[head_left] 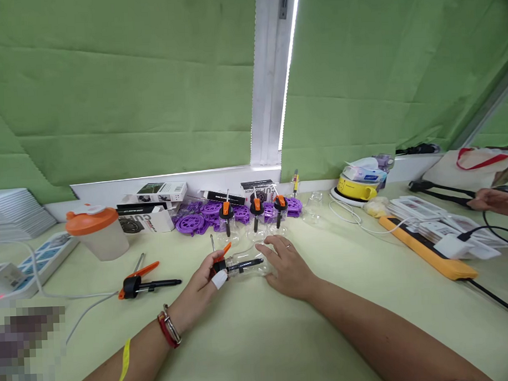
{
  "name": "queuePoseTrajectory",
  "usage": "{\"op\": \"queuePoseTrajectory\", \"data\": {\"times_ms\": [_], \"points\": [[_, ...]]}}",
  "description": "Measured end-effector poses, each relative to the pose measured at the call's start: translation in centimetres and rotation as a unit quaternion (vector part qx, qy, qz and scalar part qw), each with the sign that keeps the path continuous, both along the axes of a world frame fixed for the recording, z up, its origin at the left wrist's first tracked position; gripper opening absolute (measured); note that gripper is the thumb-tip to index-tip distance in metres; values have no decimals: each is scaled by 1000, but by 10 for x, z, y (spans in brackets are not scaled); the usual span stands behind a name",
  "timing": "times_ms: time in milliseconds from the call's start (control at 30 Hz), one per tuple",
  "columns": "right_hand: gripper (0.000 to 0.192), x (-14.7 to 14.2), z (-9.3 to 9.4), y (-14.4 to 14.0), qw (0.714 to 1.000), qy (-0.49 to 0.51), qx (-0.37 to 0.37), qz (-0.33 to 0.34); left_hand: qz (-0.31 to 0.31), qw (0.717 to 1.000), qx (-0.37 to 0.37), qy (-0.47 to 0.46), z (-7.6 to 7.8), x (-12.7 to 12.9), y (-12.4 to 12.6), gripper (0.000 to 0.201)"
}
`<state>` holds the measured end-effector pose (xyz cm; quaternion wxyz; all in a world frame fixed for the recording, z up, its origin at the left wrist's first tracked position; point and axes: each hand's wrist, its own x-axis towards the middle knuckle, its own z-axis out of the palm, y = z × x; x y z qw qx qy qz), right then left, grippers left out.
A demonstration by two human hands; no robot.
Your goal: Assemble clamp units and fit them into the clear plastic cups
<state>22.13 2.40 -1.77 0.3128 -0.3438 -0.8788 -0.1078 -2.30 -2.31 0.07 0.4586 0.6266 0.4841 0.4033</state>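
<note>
A transparent bottle (251, 255) lies tilted on its side just above the table in front of me. Inserted in its neck is a black sprayer head (219, 268) with an orange lever, its black tube showing through the bottle wall. My left hand (202, 289), with white tape on the thumb, is closed around the sprayer head. At the bottle's base end, my right hand (292, 270) grips it with curved fingers. A loose sprayer head (132, 287) with an orange lever rests on the table to the left. Behind my hands stand three assembled sprayer bottles (256, 215) with orange levers.
Purple plastic wheel-like parts (191, 223) and printed boxes (149, 219) line the back. An orange-lidded shaker cup (97, 232) and a power strip (58, 255) stand left. On the right are an orange-and-black bar (431, 251), stacked white packages (421, 212) and another person's hand (498, 202).
</note>
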Motion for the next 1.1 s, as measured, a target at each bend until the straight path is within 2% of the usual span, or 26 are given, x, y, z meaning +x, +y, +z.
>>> {"op": "queuePoseTrajectory", "data": {"times_ms": [200, 267, 367, 433, 767, 1100], "points": [[65, 0, 0, -1, 1000, 8, 5, -2, 59, 991, -68, -103, 0, 2, 5, 80], [65, 0, 0, -1, 1000, 8, 8, -1, 41, 988, -83, -121, 0, 1, 6, 72], [63, 0, 0, -1, 1000, 8, 12, 6, -2, 988, -88, -124, 1, -1, 6, 48], [63, 1, 0, 0, 1000, 9, 15, 10, -7, 988, -98, -121, 2, -1, 6, 41], [62, 1, -1, 1, 999, -13, 32, 16, -14, 988, -99, -119, 9, 4, 1, 35], [62, -1, 1, -2, 999, -28, 39, 19, -24, 992, -92, -79, 6, 2, 1, 31]]}}
